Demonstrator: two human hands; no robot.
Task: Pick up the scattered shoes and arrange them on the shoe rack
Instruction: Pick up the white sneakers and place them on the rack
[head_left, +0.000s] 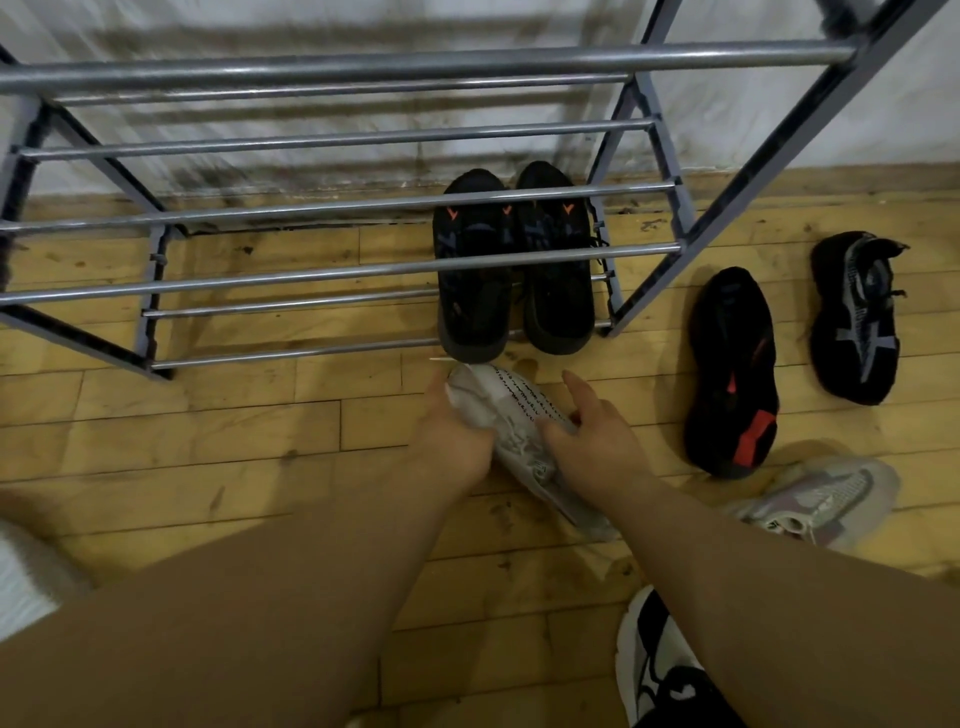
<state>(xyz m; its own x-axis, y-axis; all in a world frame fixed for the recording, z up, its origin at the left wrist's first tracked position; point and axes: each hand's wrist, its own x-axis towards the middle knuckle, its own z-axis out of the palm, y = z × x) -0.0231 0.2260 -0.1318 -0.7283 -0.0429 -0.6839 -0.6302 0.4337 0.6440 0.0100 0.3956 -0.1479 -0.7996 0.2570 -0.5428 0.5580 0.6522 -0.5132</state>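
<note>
A grey and white knit shoe (519, 415) lies on the wood floor just in front of the metal shoe rack (332, 270). My left hand (452, 436) grips its toe end from the left. My right hand (597, 441) holds its middle from the right, index finger stretched forward. A pair of black shoes with orange marks (514, 270) stands on the rack's lowest tier at the right. On the floor to the right lie a black shoe with a red heel patch (732, 369) and a black and grey shoe (854, 317). A pale pink-grey sneaker (821, 499) lies nearer me.
The rack stands against a stained white wall (311, 31); its upper tiers hold nothing in view. A black and white shoe (660, 670) shows at the bottom edge by my right forearm. Bare wood floor (234, 441) stretches to the left of my hands.
</note>
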